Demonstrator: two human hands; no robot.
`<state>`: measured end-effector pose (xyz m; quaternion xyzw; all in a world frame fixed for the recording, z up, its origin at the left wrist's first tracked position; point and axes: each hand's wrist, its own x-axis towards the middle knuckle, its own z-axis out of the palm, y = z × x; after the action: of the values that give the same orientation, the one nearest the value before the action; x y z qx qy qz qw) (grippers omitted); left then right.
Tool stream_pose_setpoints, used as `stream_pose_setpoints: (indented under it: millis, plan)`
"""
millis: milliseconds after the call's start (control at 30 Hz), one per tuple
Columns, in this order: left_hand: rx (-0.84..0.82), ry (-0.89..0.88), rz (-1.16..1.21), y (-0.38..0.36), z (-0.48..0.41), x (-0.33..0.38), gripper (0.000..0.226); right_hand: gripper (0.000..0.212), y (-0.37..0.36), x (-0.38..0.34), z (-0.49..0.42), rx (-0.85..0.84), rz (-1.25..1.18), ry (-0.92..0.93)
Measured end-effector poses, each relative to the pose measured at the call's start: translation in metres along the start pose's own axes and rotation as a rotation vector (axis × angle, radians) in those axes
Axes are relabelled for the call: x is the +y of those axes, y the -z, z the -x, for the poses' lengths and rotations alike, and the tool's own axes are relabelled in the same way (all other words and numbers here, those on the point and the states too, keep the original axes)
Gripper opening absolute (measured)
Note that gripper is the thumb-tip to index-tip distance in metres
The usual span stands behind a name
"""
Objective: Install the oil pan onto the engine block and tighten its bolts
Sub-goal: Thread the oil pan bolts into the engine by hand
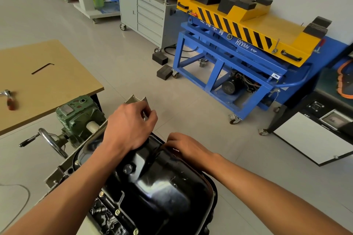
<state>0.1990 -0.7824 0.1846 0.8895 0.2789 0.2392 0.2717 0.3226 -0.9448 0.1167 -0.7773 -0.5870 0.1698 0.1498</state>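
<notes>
Head view: the glossy black pressed-steel oil pan (pixel 162 187) sat at lower centre on the grey metal engine block (pixel 63 169). It looked rigid, fairly light and slick, so its flange seemed the surest hold. The left hand (pixel 129 126) rested on the pan with its fingertips pinched together, on what I cannot tell. The right hand (pixel 183 147) curled over the far rim, fingertips hidden. A green gearbox (pixel 80 116) and chrome crank handle (pixel 51 139) crowded the left side.

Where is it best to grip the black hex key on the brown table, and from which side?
Probably pinch the hex key by the middle of its long arm, from above: it lies flat on the table, nothing beside it, and the bent end is short.
</notes>
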Motion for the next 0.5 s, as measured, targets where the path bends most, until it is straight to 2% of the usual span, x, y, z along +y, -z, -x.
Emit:
stream_pose_setpoints:
  millis: [167,500]
  plan:
    - [0.01,-0.018,-0.011,0.0,0.0,0.0,0.026,0.019,0.009,-0.003,-0.001,-0.022,0.02,0.101]
    - [0.026,-0.005,-0.078,-0.003,0.0,0.002,0.032,0.023,0.025,-0.011,-0.008,-0.162,0.109,0.088]
